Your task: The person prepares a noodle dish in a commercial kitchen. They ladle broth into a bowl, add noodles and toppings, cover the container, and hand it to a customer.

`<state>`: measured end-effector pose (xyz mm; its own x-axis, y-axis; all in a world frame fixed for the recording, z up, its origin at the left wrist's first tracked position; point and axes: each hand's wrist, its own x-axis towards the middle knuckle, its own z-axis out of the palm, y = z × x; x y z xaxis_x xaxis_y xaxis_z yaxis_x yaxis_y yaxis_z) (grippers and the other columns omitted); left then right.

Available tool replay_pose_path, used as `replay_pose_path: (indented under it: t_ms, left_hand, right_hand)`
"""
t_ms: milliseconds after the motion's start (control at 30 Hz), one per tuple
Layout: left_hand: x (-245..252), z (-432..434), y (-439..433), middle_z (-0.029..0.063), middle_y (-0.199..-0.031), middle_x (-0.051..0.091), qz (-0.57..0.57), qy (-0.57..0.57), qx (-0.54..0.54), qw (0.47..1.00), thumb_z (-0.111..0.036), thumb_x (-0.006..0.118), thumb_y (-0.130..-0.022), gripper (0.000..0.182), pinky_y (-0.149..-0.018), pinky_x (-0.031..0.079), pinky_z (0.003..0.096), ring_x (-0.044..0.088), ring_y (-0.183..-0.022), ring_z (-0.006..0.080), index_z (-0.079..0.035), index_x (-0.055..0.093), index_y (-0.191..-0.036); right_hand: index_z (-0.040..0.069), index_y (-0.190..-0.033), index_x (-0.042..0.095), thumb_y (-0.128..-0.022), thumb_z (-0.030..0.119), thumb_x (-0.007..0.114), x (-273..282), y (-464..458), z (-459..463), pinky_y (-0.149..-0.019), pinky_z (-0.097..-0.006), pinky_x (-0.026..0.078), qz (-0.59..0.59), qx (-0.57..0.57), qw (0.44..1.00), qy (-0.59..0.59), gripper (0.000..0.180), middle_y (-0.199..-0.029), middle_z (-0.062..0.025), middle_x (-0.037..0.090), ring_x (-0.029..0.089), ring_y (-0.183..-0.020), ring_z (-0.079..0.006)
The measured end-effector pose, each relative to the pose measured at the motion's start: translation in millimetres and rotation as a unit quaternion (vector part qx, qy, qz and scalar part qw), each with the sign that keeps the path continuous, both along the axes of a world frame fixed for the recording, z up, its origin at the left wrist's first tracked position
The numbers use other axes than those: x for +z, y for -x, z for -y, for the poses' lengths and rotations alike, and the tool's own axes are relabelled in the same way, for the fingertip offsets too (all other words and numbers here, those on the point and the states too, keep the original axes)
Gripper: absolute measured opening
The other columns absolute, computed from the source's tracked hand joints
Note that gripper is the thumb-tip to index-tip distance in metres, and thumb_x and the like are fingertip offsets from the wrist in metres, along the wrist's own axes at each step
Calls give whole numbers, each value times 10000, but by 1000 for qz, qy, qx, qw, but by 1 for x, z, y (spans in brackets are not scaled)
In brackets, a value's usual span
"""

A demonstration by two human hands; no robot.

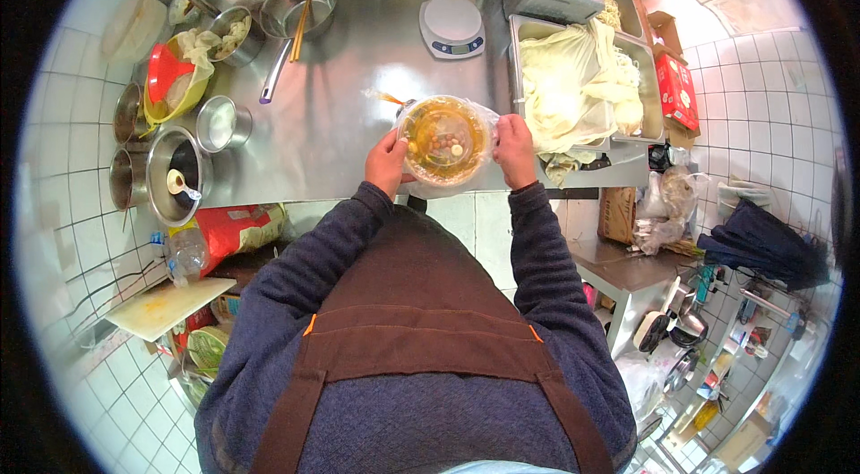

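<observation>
A round, clear-lidded plastic bowl (447,141) of orange-brown food, with what look like peanuts near its middle, is held close to the front edge of the steel worktable (322,138). Thin clear plastic film or a bag (487,118) wraps around it. My left hand (388,161) grips the bowl's left side, thumb at the rim. On the right, my right hand (514,148) pinches the gathered plastic beside the bowl. A small orange-tipped item (384,98) lies just behind the bowl, partly hidden by it.
Behind stands a white kitchen scale (451,27). Steel trays (516,71) with cloth-covered noodles (571,84) are at right. A saucepan (274,74) with chopsticks (302,30) sits at back left; near it are a yellow basket (161,112), a steel cup (242,128) and a steel bowl (158,195).
</observation>
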<state>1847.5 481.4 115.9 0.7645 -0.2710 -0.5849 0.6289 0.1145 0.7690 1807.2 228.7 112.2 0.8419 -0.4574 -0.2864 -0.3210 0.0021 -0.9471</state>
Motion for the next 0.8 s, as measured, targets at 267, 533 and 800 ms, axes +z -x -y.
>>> replay_pose_path:
  t_ms: [267,533,800]
  left_hand:
    - [-14,-6,9,120,-1307,572,19,13,20,1000,-208,470,-1038,469,-757,627,363,632,-1105,203,-60,439,-1482]
    - [-56,-23,48,169,-1271,547,134,-103,-127,977,-145,680,-886,589,-943,529,380,570,-1181,240,21,401,-1377]
    - [-80,-22,32,105,-965,676,166,-177,-161,957,-194,624,-914,296,-815,532,364,656,-850,230,16,603,-1120]
  right_hand:
    - [15,-1358,526,-949,278,691,14,9,-32,-713,-350,495,50,86,955,278,514,-927,-97,578,573,-806,-206]
    - [6,-1275,585,-912,208,689,-10,12,-23,-780,-381,496,2,61,957,284,427,-996,-119,622,585,-851,-231]
    - [-15,-1189,630,-981,154,630,-18,10,-7,-775,-283,511,53,99,994,-8,268,-1021,-47,688,625,-888,-113]
